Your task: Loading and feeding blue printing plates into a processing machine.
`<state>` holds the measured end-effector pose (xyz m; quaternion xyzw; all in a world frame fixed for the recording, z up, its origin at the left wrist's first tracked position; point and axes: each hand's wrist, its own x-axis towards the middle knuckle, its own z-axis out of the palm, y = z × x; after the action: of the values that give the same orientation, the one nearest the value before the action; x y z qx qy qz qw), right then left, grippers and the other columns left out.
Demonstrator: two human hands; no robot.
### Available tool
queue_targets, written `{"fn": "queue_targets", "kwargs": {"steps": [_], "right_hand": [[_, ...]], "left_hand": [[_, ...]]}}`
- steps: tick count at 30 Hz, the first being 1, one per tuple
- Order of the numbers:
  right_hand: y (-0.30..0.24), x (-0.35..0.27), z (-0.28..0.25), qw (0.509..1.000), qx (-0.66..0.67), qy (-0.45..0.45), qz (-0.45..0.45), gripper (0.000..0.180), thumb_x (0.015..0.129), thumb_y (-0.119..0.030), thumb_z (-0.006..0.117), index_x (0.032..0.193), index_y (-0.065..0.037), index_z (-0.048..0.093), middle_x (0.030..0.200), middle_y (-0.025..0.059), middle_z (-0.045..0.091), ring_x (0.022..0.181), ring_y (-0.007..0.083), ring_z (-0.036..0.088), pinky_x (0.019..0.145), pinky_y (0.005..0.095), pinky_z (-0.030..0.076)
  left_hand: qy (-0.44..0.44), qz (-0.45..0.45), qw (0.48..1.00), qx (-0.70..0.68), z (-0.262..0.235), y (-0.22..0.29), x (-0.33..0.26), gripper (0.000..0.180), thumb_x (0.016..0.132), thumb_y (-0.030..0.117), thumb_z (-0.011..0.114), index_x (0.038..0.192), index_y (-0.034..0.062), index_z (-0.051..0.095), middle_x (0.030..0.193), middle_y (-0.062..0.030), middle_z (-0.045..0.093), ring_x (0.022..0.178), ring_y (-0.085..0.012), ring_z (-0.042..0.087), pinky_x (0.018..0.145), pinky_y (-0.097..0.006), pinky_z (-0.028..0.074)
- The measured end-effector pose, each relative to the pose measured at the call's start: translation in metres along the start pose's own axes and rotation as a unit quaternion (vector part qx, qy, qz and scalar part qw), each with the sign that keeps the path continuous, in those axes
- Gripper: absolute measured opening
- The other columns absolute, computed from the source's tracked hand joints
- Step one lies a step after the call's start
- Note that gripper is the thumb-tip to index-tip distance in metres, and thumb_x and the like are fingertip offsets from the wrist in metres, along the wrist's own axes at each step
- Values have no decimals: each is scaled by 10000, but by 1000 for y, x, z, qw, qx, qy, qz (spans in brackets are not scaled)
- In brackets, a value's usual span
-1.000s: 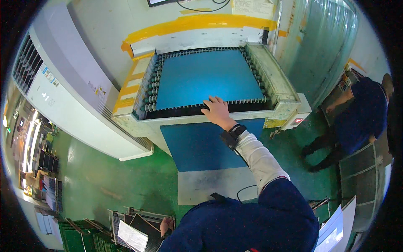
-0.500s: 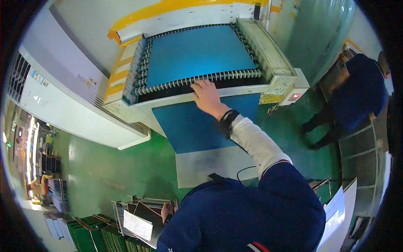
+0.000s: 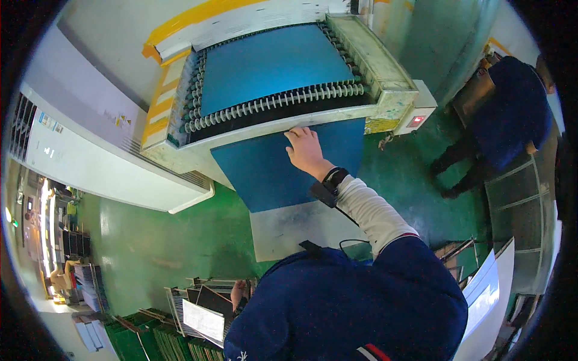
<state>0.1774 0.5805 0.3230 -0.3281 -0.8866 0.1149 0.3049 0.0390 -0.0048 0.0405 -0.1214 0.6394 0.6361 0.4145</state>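
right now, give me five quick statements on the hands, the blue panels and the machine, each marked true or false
1. The upper blue panel lies on the rollers of the machine. True.
2. The right hand is over that panel. False: it is over the lower blue panel, near its upper edge.
3. The left hand is near the white sheet at lower left. True.
4. The right wrist is bare. False: a black band is around it.
5. A white box with a red spot is at the machine's picture-right side. True.
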Motion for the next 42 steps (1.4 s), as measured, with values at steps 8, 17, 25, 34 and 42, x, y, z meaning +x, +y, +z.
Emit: {"fn": "queue_targets", "kwargs": {"steps": [8,17,25,34,42], "right_hand": [[109,-33,-34,961,-31,192,197,374,726,-109,695,1087,-69,607,1114,162,585,1079,365,530,911,457,440],[196,-59,-19,905,131,217,341,409,735,-118,678,1115,16,608,1049,183,659,949,280,637,815,364,504],[224,-64,-24,848,308,188,388,397,716,-87,715,1086,21,620,957,79,637,882,172,598,808,295,475],[240,-58,-13,876,217,203,380,349,687,-146,724,995,-2,644,863,100,669,806,208,637,738,327,500],[256,-60,-10,861,222,185,418,256,711,-86,723,952,-6,685,769,58,655,629,150,591,575,283,472]], "left_hand": [[10,-44,998,-34,2,8,-34,310,981,241,468,1145,-7,559,992,-120,615,906,-232,601,836,-340,486],[-19,-42,980,195,-36,-13,16,352,1003,355,419,1081,45,565,967,-78,618,852,-219,606,740,-373,509],[23,-87,993,-78,12,23,-11,378,1012,371,403,1088,35,560,951,-74,652,877,-196,608,738,-315,465],[-121,58,934,331,-36,3,28,360,1016,281,398,1188,6,556,1112,-123,640,989,-219,615,794,-314,477],[61,-137,973,-176,-25,7,-19,388,951,115,521,1316,-9,475,1174,-181,574,1143,-232,543,1014,-387,438]]}}
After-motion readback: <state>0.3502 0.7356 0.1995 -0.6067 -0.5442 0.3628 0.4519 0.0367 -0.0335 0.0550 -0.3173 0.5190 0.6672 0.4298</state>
